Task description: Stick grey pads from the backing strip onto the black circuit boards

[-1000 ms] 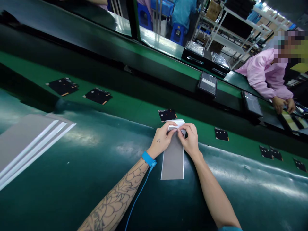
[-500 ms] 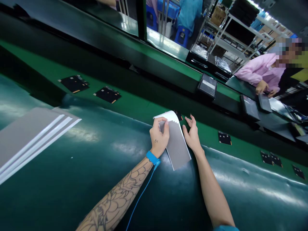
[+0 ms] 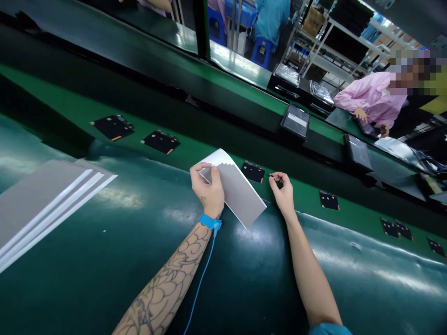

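Left hand [image 3: 209,190]: fingers curled, thumb closed against them, gripping the grey sheet [image 3: 240,193] near its far left corner. The sheet has white edges; its far end curls over, showing a white underside and a stepped edge on the grey face. It lies slantwise between my two hands, its near end pointing toward me and to the right, over the counter [image 3: 146,242].

Right hand [image 3: 284,195]: thumb and fingertips brought together in a pinch on a small piece [image 3: 271,175], too small to identify. This hand is apart from the sheet, just right of a black board [image 3: 253,172] on the green strip [image 3: 206,158].

Blue wrist strap [image 3: 208,221] on my left wrist; blue cord [image 3: 200,277] runs from it toward me.

Same strip, left: two more boards [image 3: 160,141], near each other. Same strip, right: a single board [image 3: 329,200], then others farther along.

Far left of counter: fanned stack of grey sheets [image 3: 38,195], white edges showing.

Beyond, at right: person in pink [image 3: 375,97], hands at a dark flat object [image 3: 366,126].
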`<state>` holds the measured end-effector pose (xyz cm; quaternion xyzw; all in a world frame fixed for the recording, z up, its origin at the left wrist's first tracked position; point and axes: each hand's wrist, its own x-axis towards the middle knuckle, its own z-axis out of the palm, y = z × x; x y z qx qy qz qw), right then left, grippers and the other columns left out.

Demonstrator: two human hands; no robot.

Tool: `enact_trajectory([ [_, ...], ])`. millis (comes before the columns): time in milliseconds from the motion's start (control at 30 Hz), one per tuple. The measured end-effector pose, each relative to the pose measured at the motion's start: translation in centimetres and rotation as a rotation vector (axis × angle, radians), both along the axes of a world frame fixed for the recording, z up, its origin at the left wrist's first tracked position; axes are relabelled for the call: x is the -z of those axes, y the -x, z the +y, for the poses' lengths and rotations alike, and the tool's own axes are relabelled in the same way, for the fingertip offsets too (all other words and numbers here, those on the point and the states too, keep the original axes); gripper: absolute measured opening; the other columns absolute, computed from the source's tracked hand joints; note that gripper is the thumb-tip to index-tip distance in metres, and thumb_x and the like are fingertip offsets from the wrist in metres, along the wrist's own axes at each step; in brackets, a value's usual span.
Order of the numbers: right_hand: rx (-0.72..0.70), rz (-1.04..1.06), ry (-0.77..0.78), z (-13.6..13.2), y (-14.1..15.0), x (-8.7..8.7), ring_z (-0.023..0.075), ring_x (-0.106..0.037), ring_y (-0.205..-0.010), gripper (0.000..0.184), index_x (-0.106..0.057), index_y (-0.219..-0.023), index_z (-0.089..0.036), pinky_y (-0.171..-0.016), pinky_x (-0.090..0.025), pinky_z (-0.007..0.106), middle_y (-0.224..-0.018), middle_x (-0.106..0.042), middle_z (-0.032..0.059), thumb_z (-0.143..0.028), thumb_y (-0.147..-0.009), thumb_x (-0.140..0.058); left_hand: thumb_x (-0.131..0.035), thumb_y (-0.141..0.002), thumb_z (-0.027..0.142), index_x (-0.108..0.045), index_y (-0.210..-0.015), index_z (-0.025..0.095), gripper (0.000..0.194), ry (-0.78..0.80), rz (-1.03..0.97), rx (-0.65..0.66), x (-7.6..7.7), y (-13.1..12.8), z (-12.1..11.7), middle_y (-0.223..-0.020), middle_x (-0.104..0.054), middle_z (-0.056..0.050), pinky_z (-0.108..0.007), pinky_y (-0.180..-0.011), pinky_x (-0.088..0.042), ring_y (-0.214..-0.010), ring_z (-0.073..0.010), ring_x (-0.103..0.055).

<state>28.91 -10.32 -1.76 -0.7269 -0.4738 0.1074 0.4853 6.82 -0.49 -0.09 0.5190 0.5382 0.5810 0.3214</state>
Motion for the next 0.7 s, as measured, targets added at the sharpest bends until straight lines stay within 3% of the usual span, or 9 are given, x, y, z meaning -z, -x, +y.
enact_trajectory([
  [233, 0.0, -0.202, 0.112, 3.8, -2.1, 0.7, 0.0307, -0.064, -0.114, 0.04, -0.074, -0.1, -0.023, -0.106, -0.049, 0.048, -0.12, -0.072, 0.0134, -0.059, -0.106, -0.057, -0.064, -0.102, 0.026, -0.062, -0.113, 0.023, 0.011, 0.031, -0.038, 0.26, 0.8, -0.4, 0.1, -0.105, -0.069, -0.004, -0.03, -0.078, -0.049, -0.088, -0.019, -0.065],
  [367, 0.016, -0.311, 0.221, 4.2, -2.6, 1.1, 0.0329, -0.062, -0.114, 0.043, -0.079, -0.101, -0.021, -0.104, -0.048, 0.049, -0.125, -0.07, 0.0149, -0.057, -0.107, -0.055, -0.067, -0.101, 0.025, -0.065, -0.111, 0.023, 0.011, 0.03, -0.036, 0.406, 0.7, -0.3, 0.2, -0.107, -0.071, -0.004, -0.031, -0.075, -0.047, -0.082, -0.0181, -0.062],
  [467, 0.038, -0.344, 0.263, 3.9, -2.7, 1.2, 0.0336, -0.061, -0.115, 0.041, -0.081, -0.102, -0.021, -0.104, -0.047, 0.049, -0.126, -0.069, 0.0145, -0.054, -0.107, -0.057, -0.067, -0.1, 0.024, -0.067, -0.112, 0.024, 0.012, 0.063, -0.013, 0.506, 0.4, 0.0, 0.3, -0.096, -0.07, -0.001, -0.03, -0.066, -0.041, -0.068, -0.0158, -0.053],
  [700, 0.088, -0.328, 0.296, 3.7, -2.4, 1.0, 0.0344, -0.06, -0.12, 0.035, -0.082, -0.103, -0.024, -0.104, -0.045, 0.049, -0.128, -0.069, 0.0124, -0.051, -0.105, -0.061, -0.065, -0.099, 0.021, -0.068, -0.109, 0.024, 0.011, 0.062, 0.021, 0.531, -0.1, 0.2, 0.3, -0.1, -0.071, -0.001, -0.032, -0.069, -0.041, -0.068, -0.0157, -0.05],
])
